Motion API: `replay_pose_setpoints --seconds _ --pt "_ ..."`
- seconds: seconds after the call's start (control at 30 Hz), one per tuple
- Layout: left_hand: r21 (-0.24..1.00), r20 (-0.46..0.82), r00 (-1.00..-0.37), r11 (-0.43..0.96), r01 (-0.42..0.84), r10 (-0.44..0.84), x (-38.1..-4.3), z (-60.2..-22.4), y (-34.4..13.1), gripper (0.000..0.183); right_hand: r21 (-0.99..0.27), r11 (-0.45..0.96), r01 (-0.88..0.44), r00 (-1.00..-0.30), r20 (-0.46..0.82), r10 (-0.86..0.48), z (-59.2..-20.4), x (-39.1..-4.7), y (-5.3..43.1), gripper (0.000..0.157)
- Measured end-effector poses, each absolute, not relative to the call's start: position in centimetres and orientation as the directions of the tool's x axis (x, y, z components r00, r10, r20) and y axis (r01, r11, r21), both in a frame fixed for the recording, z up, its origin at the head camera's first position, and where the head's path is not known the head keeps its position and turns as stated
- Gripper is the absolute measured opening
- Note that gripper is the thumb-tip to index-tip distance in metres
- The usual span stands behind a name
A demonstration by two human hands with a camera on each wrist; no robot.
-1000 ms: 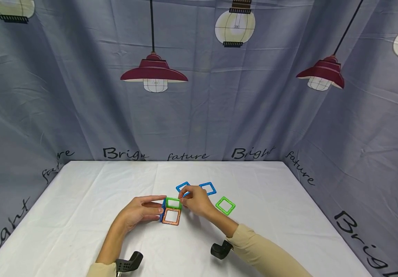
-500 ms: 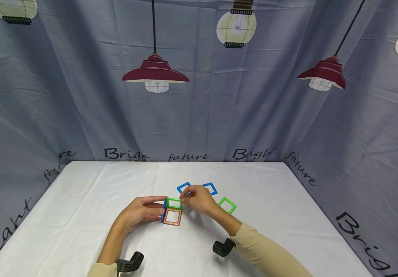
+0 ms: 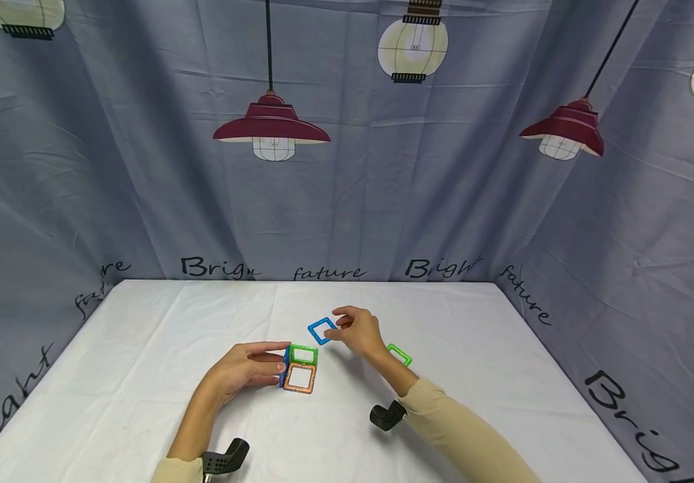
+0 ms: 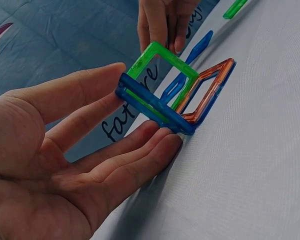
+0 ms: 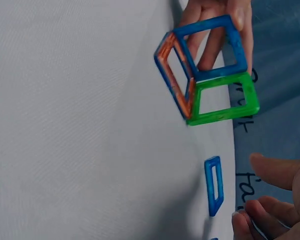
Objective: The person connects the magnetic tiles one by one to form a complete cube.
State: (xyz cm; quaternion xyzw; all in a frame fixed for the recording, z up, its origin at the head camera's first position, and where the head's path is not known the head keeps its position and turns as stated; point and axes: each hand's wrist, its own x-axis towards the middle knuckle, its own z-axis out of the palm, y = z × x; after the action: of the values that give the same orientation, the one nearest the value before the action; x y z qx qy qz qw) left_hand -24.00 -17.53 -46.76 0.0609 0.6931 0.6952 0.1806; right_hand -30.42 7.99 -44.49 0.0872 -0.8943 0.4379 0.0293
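Note:
My left hand (image 3: 241,369) grips an upright blue square magnetic tile (image 5: 237,47) by its edges, fingertips at its corners. That tile joins a green square tile (image 3: 304,355) and an orange one (image 3: 300,378), which form a corner. My right hand (image 3: 359,332) is apart from this structure, thumb and fingers spread with nothing between them in the right wrist view. Just left of its fingertips, a loose blue tile (image 3: 321,331) lies on the table. Another loose green tile (image 3: 399,354) is partly hidden behind the right wrist.
A white cloth covers the table (image 3: 202,315). A grey-blue curtain (image 3: 347,201) printed with lamps and lettering hangs around its back and sides. Each wrist wears a black camera mount (image 3: 226,457).
The right hand has let go of the green tile in the structure and moved back and to the right, its fingers parting. It now covers the second loose blue tile. The left hand stays put.

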Motion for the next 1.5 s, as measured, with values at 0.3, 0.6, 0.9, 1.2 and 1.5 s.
replay_pose_setpoints --seconds 0.3,0.6,0.9,1.2,1.5 --pt "0.985 -0.167 -0.924 0.019 -0.171 0.345 -24.0 -46.6 -17.6 0.060 -0.714 0.676 -0.183 -0.983 0.129 -0.130 -46.4 -31.1 7.4 0.058" --pt "0.985 -0.164 -0.921 0.000 -0.175 0.354 -24.0 -46.6 -17.4 0.061 -0.664 0.731 -0.157 -0.988 0.107 -0.116 -47.2 -31.5 7.2 0.066" --pt "0.985 -0.164 -0.921 0.010 -0.171 0.354 -24.0 -46.6 -17.6 0.060 -0.661 0.731 -0.169 -0.985 0.093 -0.145 -47.3 -31.6 7.2 0.072" --pt "0.984 -0.167 -0.920 0.005 -0.177 0.354 -24.0 -46.9 -17.6 0.059 -0.635 0.748 -0.193 -0.979 0.077 -0.188 -47.4 -31.2 7.0 0.073" --pt "0.985 -0.163 -0.923 0.005 -0.172 0.349 -24.0 -46.8 -17.6 0.060 -0.610 0.757 -0.234 -0.972 0.118 -0.205 -47.7 -31.5 7.0 0.064"
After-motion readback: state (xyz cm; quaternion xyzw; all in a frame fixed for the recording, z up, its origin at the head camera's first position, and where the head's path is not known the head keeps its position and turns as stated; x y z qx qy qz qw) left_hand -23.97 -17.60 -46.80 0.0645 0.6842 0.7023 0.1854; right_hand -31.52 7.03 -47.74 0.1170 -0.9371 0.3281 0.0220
